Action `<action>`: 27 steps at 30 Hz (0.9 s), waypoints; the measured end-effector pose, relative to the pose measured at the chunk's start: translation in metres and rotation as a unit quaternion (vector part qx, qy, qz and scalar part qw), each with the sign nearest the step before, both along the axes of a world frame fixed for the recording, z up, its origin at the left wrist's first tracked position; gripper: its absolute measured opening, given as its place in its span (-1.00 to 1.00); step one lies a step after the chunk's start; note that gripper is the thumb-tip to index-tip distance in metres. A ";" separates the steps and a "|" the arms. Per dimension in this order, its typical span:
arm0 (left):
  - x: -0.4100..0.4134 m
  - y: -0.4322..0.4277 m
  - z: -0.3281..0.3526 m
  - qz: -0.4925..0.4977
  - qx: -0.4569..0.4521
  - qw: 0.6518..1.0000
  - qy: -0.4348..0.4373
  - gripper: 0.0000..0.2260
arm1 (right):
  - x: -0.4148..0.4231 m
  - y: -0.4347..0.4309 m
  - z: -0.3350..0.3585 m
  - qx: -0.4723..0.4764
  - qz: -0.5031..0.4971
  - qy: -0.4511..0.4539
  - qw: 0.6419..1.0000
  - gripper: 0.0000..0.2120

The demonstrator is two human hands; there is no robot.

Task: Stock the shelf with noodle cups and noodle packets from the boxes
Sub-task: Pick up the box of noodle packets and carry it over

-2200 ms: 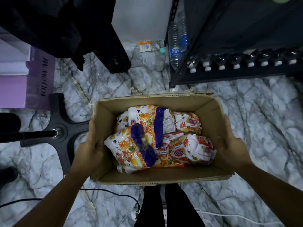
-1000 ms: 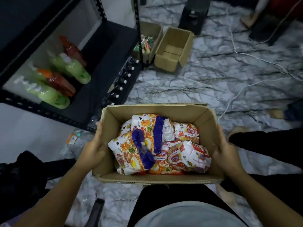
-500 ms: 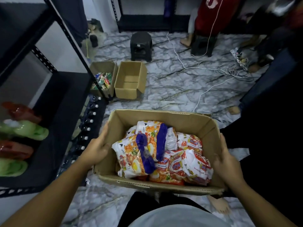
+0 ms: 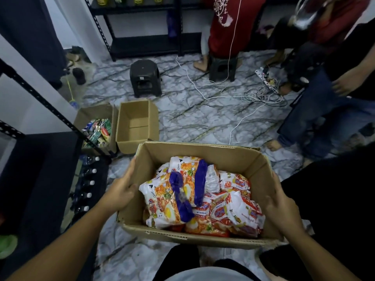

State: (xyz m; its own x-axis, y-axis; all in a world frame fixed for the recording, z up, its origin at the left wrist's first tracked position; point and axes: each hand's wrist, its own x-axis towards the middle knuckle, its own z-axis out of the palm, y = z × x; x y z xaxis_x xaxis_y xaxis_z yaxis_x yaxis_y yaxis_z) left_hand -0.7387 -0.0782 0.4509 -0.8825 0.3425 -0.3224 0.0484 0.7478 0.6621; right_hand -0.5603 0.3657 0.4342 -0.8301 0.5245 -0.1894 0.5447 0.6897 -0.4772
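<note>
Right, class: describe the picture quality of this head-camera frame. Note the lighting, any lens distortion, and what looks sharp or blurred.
Head view, lighting: dim and bluish, the left shelf nearly black. Head view, distortion: wide-angle stretch slants the far shelf post. Head view, focus: the noodle packets in the box are sharp, with sheen on the plastic, while the silvery object at top right is smeared.

Both forearms reach forward; the left grip [image 4: 121, 191] and right grip [image 4: 281, 207] clasp opposite walls of the box [image 4: 203, 152].

Left hand [image 4: 119, 193], right hand [image 4: 280, 209], forearms [image 4: 67, 240] bare; pale grey shirt [image 4: 203, 276]; black trousers [image 4: 178, 258].
</note>
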 end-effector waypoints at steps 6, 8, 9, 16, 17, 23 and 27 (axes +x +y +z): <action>-0.088 0.011 -0.010 -0.007 0.006 1.000 -0.010 -0.10 | -0.070 0.008 0.003 0.030 -0.023 -0.009 0.999 -0.13; -0.114 0.016 -0.011 -0.010 0.019 1.000 -0.009 -0.09 | -0.092 0.014 0.002 0.033 -0.026 0.002 0.999 -0.12; -0.124 0.020 -0.009 -0.014 0.027 0.999 -0.012 -0.10 | -0.102 0.019 0.001 0.036 -0.023 0.006 0.999 -0.11; -0.170 0.046 -0.005 0.027 0.044 0.999 -0.012 -0.11 | -0.199 0.063 0.004 0.034 0.022 0.013 0.999 -0.11; -0.174 0.050 -0.006 0.047 0.047 0.998 -0.010 -0.13 | -0.218 0.069 0.006 0.029 0.038 0.014 0.999 -0.11; -0.181 0.066 -0.014 0.158 0.037 0.987 0.004 -0.11 | -0.334 0.100 0.019 0.013 0.145 -0.010 0.989 -0.14; -0.169 0.076 -0.009 0.231 0.036 0.972 0.027 -0.13 | -0.401 0.104 0.016 0.000 0.215 -0.014 0.977 -0.14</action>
State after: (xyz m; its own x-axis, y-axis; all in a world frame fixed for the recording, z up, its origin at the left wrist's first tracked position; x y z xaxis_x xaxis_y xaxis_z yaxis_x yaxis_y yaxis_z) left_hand -0.9074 -0.0026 0.4415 -0.9623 -0.0740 -0.2617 -0.2457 0.6495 0.7196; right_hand -0.9612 0.4696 0.4507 -0.9681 0.1287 -0.2148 0.2175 0.8572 -0.4667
